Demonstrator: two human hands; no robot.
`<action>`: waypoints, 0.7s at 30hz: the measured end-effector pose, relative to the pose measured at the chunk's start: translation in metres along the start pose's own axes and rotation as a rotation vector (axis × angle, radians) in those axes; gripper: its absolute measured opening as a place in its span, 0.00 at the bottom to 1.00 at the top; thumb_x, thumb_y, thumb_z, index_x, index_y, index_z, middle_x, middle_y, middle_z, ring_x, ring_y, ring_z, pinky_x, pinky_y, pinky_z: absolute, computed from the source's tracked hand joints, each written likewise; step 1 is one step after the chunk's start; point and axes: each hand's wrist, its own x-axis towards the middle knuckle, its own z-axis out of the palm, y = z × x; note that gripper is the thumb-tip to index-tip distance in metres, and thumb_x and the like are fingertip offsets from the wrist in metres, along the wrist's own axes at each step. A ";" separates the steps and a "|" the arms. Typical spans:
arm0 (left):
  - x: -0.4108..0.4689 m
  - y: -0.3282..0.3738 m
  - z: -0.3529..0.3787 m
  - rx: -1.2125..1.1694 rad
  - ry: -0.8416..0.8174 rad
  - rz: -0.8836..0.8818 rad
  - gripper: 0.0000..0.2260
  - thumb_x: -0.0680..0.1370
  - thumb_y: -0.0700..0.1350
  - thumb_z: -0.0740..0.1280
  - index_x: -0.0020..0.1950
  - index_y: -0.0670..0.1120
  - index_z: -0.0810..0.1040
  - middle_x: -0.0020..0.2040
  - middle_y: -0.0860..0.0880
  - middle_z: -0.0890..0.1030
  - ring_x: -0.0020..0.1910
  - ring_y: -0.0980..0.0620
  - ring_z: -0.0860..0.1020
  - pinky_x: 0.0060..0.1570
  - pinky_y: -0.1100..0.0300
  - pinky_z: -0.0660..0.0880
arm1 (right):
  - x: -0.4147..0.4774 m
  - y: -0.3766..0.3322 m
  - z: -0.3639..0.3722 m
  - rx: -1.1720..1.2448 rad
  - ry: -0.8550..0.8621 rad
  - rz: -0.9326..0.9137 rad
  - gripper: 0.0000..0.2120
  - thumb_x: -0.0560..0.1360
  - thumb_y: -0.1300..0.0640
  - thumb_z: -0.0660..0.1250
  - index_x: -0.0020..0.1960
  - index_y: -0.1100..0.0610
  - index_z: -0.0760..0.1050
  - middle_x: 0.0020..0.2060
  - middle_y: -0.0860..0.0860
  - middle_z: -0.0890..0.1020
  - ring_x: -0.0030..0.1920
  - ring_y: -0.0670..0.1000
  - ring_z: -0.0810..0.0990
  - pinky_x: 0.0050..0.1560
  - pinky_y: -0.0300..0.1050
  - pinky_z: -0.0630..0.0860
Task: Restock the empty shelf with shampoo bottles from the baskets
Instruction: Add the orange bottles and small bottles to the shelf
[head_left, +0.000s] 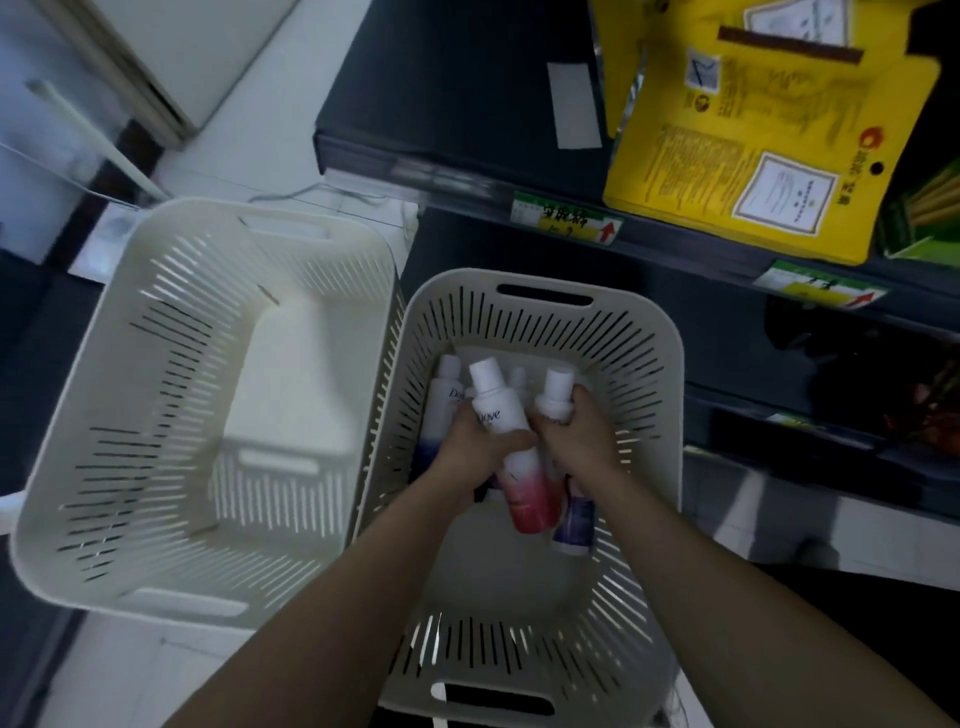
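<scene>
Both my hands reach into the right-hand white slotted basket (644, 364). My left hand (475, 441) grips a white shampoo bottle with a red-pink base (506, 441), lifted slightly above the others. My right hand (576, 431) grips a white bottle with a purple base (558, 395); its lower end (574, 522) shows under my wrist. Another white bottle with a blue base (441, 410) lies at the basket's left wall, and one more cap (518, 376) shows between the held bottles.
A second white slotted basket (156, 322) stands to the left on the pale floor, with nothing in it. Dark shelving (467, 104) rises behind and to the right, with price tags (569, 218) on its edges. A yellow package (753, 130) lies on an upper shelf.
</scene>
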 end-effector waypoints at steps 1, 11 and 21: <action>-0.009 0.008 -0.002 -0.041 0.001 0.024 0.17 0.71 0.37 0.75 0.58 0.42 0.75 0.51 0.41 0.83 0.50 0.45 0.82 0.45 0.53 0.81 | -0.005 -0.008 -0.003 0.047 0.012 -0.008 0.13 0.72 0.49 0.74 0.50 0.53 0.74 0.43 0.49 0.81 0.44 0.51 0.81 0.48 0.52 0.79; -0.099 0.076 -0.056 -0.349 0.058 0.208 0.30 0.74 0.64 0.64 0.62 0.40 0.75 0.51 0.40 0.83 0.48 0.44 0.82 0.53 0.45 0.78 | -0.065 -0.129 -0.001 0.168 -0.045 -0.238 0.09 0.77 0.49 0.69 0.52 0.51 0.73 0.43 0.47 0.80 0.41 0.47 0.80 0.36 0.41 0.74; -0.238 0.093 -0.193 -0.379 0.279 0.420 0.15 0.80 0.51 0.63 0.63 0.44 0.72 0.50 0.44 0.81 0.43 0.49 0.80 0.46 0.54 0.78 | -0.169 -0.233 0.074 0.201 -0.339 -0.411 0.16 0.67 0.53 0.78 0.51 0.55 0.80 0.47 0.54 0.85 0.46 0.56 0.84 0.46 0.53 0.81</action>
